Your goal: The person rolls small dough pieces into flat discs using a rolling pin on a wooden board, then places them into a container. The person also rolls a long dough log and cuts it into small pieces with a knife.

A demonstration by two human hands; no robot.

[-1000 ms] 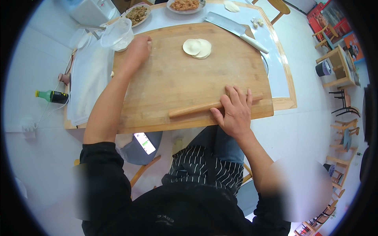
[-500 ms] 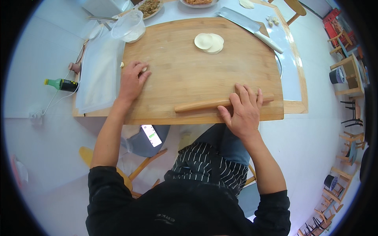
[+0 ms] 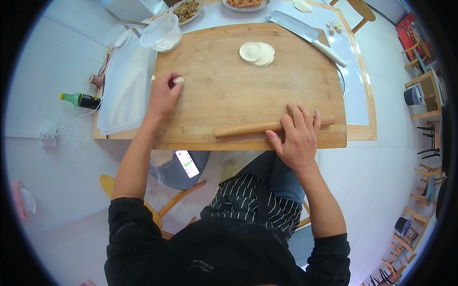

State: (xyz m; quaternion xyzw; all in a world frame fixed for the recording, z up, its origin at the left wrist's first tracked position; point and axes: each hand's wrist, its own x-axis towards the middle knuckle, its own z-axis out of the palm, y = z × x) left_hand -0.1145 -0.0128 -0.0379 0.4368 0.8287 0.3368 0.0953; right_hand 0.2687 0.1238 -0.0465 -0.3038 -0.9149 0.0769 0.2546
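Observation:
My left hand (image 3: 163, 99) is at the left part of the wooden board (image 3: 214, 90), thumb and fingers closed around a small pale dough piece (image 3: 178, 80). A second pale bit of dough (image 3: 153, 78) lies at the board's left edge beside that hand. My right hand (image 3: 299, 138) rests over the right half of a wooden rolling pin (image 3: 245, 129), its fingers spread across the pin near the board's front edge. Farther back, several thin round dough wrappers (image 3: 257, 53) overlap on the board.
A cleaver (image 3: 296, 27) lies across the far right corner, handle toward the right. A floury plastic tub (image 3: 162, 35) and a translucent sheet or tray (image 3: 125, 90) stand left. Dishes of minced filling (image 3: 186, 10) sit behind. Below the board a phone (image 3: 187, 163) lies on a chair.
My left fingers have drawn together, and more of the dough piece shows at their tips. My right hand stays on the rolling pin. The whole view has shifted slightly.

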